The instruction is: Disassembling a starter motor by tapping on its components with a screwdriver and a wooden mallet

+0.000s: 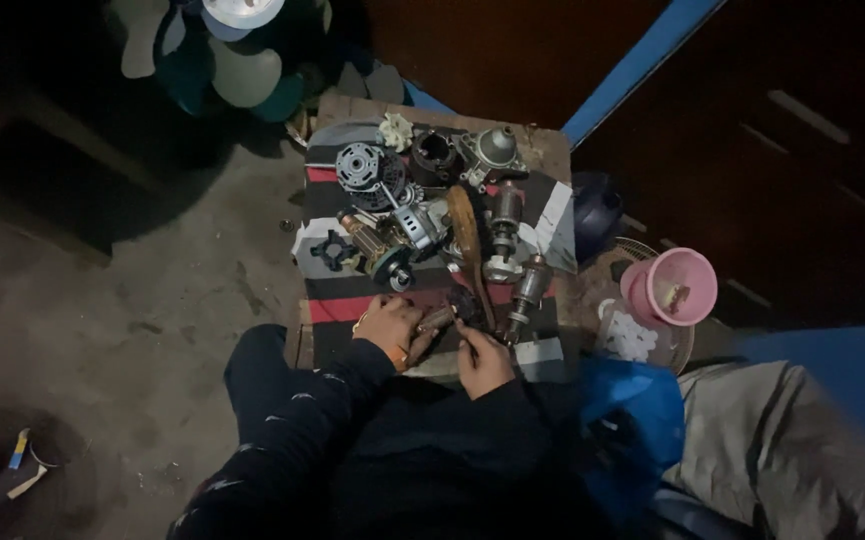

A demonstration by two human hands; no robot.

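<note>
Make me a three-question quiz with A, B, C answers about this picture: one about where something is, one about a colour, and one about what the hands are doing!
1. Where is the pink bowl?
A. To the right of the striped cloth
B. On the person's lap
C. On top of the fan blades

2. What colour is the plastic bag beside the person?
A. Yellow
B. Blue
C. White

3. What are the left hand and the right hand doing?
A. Resting flat on the floor
B. Raised in the air
C. Working close together on a small metal part at the near edge of the cloth

Answers:
1 A, the bowl sits off the cloth's right edge.
2 B, the bag is bright blue.
3 C, both hands meet at the part, though the dim light hides the exact grip.
</note>
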